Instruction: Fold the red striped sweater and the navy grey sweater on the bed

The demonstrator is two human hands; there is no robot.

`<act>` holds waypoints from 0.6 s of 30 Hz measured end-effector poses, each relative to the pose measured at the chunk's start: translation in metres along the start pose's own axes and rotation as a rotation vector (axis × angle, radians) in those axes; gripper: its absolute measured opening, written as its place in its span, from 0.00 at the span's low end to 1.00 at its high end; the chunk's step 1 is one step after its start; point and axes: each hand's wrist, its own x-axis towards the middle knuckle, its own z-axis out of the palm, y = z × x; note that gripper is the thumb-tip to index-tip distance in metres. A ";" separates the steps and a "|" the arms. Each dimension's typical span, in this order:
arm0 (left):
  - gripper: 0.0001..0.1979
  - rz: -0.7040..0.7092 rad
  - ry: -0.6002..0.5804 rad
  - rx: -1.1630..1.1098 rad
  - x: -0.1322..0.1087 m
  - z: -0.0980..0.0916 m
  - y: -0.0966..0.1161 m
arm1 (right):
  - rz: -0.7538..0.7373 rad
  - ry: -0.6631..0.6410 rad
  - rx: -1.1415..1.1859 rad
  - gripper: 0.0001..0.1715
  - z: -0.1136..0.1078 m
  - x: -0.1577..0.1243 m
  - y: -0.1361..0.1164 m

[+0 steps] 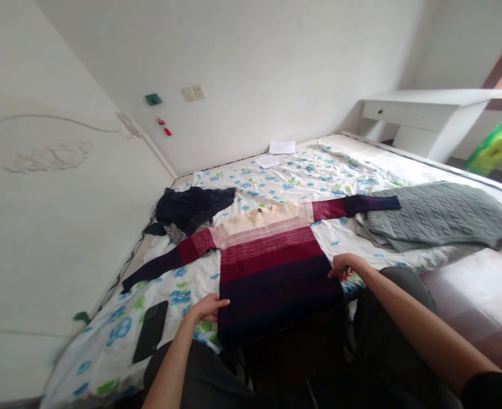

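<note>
Fingers pressed together, the left hand [207,309], just right of a black phone [150,331], lies against the edge of a striped maroon-and-cream sweater [272,267] spread flat on a floral bedsheet [92,346]; the right hand [341,266], fingers curled, touches its far edge, near a grey cable-knit garment [434,216].

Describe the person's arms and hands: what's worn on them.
The left hand and right hand are bare, with no gloves, rings or watch showing. The right arm runs into a black sleeve at the picture's corner; the left arm shows no sleeve.
</note>
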 end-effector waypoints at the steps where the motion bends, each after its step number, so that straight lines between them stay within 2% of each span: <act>1: 0.27 0.015 -0.017 0.019 0.001 0.001 0.002 | 0.027 -0.016 -0.031 0.26 0.000 0.001 -0.002; 3: 0.25 0.009 -0.059 0.090 0.001 -0.001 0.003 | 0.097 -0.061 -0.082 0.22 -0.002 0.004 -0.003; 6: 0.24 -0.062 -0.113 0.201 -0.002 -0.003 -0.003 | 0.134 -0.131 -0.028 0.20 -0.004 0.006 0.003; 10: 0.26 -0.102 -0.215 0.220 -0.002 -0.002 -0.010 | 0.172 -0.166 0.057 0.24 -0.013 0.007 0.017; 12: 0.30 -0.071 -0.182 0.202 0.002 -0.005 -0.010 | 0.171 -0.137 0.107 0.27 -0.030 0.005 0.023; 14: 0.33 -0.030 -0.088 0.176 0.008 -0.009 -0.008 | 0.137 -0.024 0.227 0.27 -0.055 0.001 0.031; 15: 0.34 -0.015 -0.039 0.170 0.012 -0.011 -0.007 | 0.112 0.079 0.314 0.27 -0.070 0.000 0.037; 18: 0.36 0.018 0.050 0.193 0.024 -0.016 -0.004 | 0.041 0.512 0.646 0.23 -0.112 -0.004 0.061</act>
